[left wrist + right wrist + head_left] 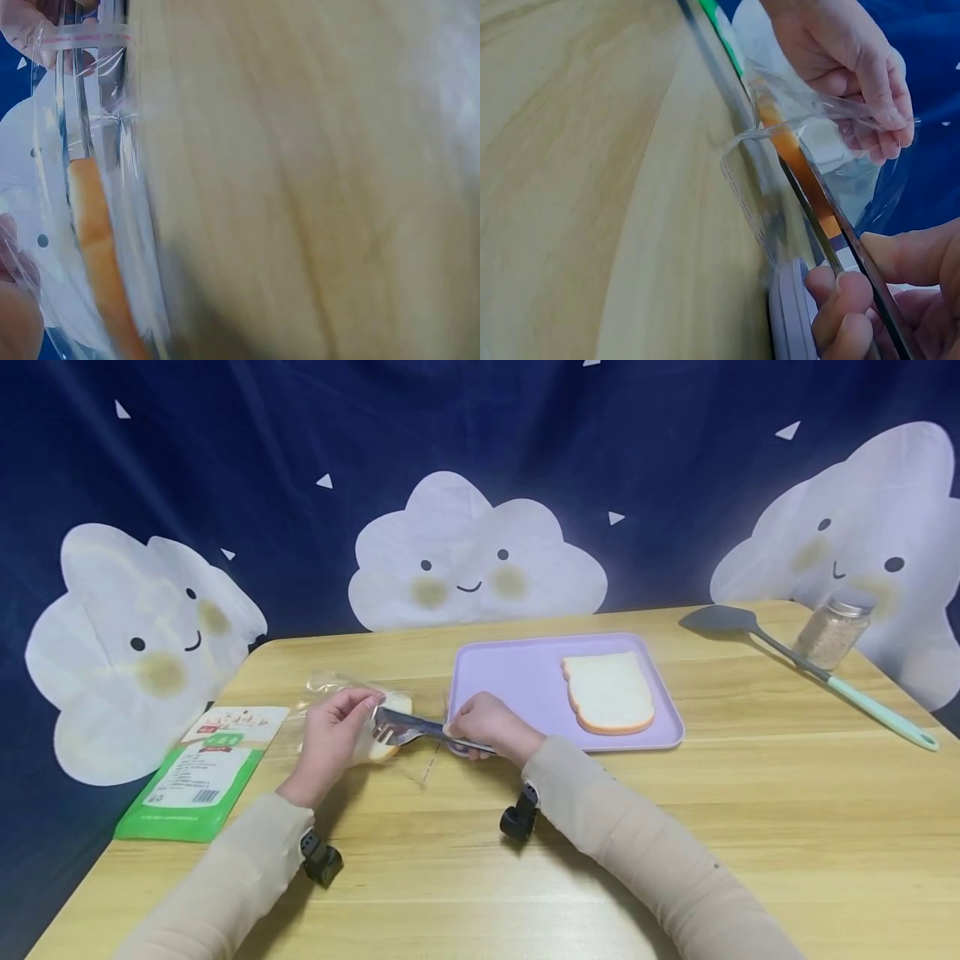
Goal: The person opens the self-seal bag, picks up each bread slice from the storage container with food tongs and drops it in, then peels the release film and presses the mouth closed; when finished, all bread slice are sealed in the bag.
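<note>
My left hand (330,737) pinches the clear plastic bag (324,682) near its mouth, holding that edge up. Inside the bag is a slice of bread (786,148), its brown crust showing through the film in both wrist views. My right hand (493,725) grips a pair of metal tongs (433,729) between thumb and fingers. One tong arm ends in fork-like tines, the other in a flat blade. The tong arms reach into the bag's mouth and lie along either side of the slice's near end in the right wrist view.
A purple tray (510,681) sits just beyond my right hand, with another bread slice (609,692) lying on it. At left lies a green and white packet (206,777). A grey spatula with a mint handle (873,706) and a glass jar (834,631) are at far right.
</note>
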Action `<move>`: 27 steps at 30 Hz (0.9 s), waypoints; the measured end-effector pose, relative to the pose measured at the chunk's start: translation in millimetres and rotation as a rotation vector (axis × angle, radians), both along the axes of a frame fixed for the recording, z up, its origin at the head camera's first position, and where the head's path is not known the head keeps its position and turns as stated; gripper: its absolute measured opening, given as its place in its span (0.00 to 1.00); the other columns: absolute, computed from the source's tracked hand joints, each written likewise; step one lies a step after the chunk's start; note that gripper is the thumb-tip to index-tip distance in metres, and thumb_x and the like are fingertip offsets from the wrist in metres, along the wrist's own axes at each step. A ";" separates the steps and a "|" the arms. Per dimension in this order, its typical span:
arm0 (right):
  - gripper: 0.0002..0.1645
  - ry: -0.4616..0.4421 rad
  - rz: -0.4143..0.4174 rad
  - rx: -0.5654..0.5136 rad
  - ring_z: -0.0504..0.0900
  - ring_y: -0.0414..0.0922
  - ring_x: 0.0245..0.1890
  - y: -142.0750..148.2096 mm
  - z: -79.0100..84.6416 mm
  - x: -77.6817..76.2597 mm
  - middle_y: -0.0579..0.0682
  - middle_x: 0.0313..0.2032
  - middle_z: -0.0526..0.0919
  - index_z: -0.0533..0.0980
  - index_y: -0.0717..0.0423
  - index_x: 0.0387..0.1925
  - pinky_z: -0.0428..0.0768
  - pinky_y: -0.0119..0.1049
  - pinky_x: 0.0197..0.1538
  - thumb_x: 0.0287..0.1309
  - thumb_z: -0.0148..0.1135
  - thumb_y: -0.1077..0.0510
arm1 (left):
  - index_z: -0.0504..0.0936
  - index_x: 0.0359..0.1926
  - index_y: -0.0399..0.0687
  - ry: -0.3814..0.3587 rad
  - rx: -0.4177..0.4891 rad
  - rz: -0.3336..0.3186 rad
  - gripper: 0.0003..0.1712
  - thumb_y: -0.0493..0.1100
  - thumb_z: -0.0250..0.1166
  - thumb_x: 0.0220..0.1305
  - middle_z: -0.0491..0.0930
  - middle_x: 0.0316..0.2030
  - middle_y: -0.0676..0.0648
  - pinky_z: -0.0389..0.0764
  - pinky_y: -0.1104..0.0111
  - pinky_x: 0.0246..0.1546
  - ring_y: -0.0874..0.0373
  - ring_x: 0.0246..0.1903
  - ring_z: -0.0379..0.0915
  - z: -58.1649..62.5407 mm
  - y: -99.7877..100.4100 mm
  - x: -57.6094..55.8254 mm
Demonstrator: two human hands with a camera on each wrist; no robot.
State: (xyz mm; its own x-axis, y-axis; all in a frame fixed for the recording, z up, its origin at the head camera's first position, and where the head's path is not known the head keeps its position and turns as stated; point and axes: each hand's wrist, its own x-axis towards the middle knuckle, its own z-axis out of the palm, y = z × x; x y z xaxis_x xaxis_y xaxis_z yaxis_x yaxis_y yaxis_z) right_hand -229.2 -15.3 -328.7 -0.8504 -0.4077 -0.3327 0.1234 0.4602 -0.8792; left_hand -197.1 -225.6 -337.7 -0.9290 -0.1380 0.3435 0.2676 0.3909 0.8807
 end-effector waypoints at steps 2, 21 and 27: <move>0.12 -0.013 -0.002 -0.017 0.67 0.41 0.11 -0.1 0.5 0.5 0.52 0.13 0.74 0.80 0.68 0.29 0.66 0.29 0.14 0.60 0.55 0.63 | 0.79 0.39 0.27 -0.021 0.052 -0.045 0.10 0.35 0.58 0.63 0.82 0.27 0.60 0.77 0.79 0.34 0.68 0.30 0.77 -0.9 0.4 0.7; 0.15 0.024 0.051 0.064 0.66 0.40 0.10 3.0 6.0 3.1 0.50 0.14 0.73 0.80 0.66 0.28 0.68 0.29 0.15 0.62 0.54 0.60 | 0.82 0.41 0.39 -0.085 -0.219 0.137 0.13 0.44 0.58 0.65 0.82 0.42 0.42 0.72 0.83 0.36 0.75 0.35 0.71 13.9 -14.5 -5.9; 0.12 0.021 0.048 0.054 0.69 0.40 0.11 14.6 7.3 5.4 0.51 0.17 0.75 0.80 0.65 0.32 0.70 0.29 0.16 0.61 0.55 0.60 | 0.82 0.41 0.37 -0.088 -0.169 0.128 0.13 0.43 0.59 0.65 0.81 0.36 0.55 0.74 0.83 0.36 0.74 0.34 0.72 13.0 -18.3 -9.7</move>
